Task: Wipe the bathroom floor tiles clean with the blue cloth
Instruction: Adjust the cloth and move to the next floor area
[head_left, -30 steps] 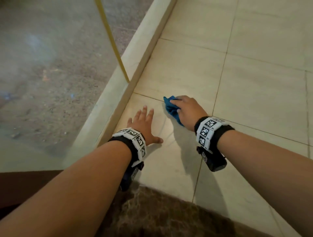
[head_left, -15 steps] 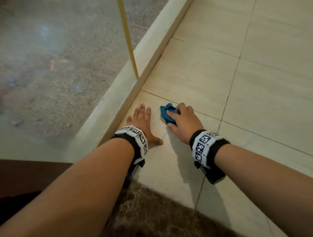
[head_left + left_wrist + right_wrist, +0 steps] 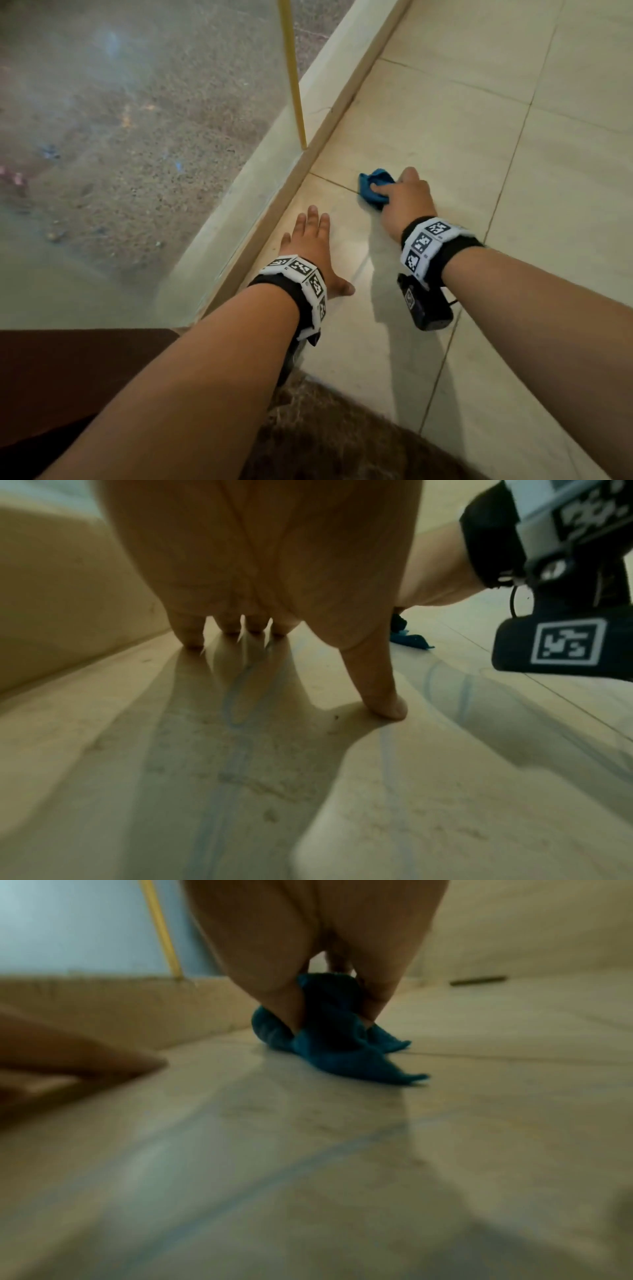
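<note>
Right hand [image 3: 407, 202] grips bunched blue cloth [image 3: 373, 186] on floor tiles [image 3: 445, 137]; left hand [image 3: 313, 245] — spread flat.

blue cloth [image 3: 374, 189] partly under right hand [image 3: 406, 202]

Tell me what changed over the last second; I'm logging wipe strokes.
The right hand pushed the blue cloth forward, away from the left hand and onto the grout line by the curb. The right hand still grips the cloth; the left hand stays flat on the floor tiles.
</note>
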Demonstrator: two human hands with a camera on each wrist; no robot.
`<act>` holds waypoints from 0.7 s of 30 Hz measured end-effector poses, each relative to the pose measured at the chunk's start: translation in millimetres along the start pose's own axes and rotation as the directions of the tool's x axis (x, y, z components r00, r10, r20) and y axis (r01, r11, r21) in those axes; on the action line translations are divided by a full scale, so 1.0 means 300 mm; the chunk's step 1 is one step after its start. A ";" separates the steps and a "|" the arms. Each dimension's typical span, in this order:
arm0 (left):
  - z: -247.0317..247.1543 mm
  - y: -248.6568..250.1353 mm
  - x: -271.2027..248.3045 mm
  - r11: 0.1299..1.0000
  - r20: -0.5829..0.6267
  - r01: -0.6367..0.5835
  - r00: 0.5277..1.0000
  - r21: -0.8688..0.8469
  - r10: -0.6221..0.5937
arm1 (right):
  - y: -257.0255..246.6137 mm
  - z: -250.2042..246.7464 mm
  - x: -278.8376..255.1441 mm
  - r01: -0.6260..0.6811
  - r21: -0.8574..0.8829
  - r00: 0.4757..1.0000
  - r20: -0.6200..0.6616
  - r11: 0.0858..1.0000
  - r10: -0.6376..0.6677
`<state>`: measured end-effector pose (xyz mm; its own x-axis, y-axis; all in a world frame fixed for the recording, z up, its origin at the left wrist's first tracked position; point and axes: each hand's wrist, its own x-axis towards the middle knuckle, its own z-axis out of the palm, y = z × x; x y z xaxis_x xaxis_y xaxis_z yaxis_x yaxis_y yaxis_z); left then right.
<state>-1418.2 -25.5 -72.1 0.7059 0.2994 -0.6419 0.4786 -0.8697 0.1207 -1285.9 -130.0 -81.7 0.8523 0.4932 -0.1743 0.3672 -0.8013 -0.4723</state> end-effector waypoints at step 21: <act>0.000 0.009 -0.003 0.999 0.024 0.013 1.000 -0.050 -0.012 | -0.031 0.010 0.105 -0.014 -0.045 0.993 0.120 0.999 0.019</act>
<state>-1417.5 -28.2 -71.2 0.6875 0.3002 -0.6612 0.5131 -0.8451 0.1498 -1263.6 -106.0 -85.5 0.8082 0.5148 -0.2859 0.3715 -0.8224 -0.4308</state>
